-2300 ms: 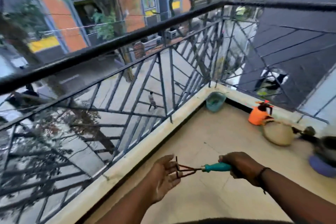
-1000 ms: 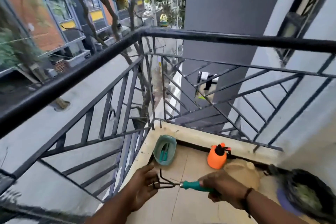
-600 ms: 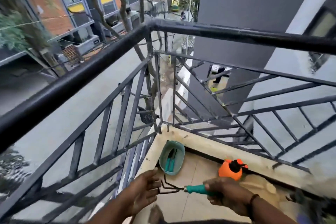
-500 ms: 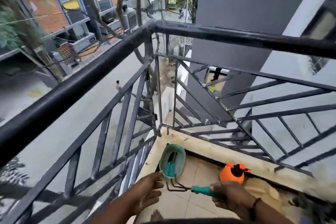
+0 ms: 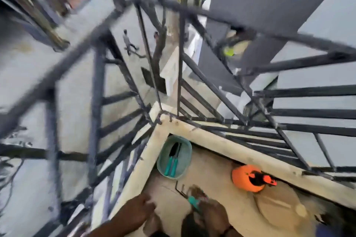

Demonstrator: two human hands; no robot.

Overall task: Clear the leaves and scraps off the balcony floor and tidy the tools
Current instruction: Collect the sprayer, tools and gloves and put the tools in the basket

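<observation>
Rake (image 5: 189,199) now points at the green tub (image 5: 174,157) just beyond your right hand (image 5: 209,215), fingers curled round its teal handle, while your left hand (image 5: 136,214), off the tines, hangs loosely spread: stowing looks imminent.

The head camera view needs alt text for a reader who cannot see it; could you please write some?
A right hand holds a teal-handled hand rake near a green tub of tools in a balcony corner; the left hand hovers open. An orange spray bottle stands by the railing.
</observation>
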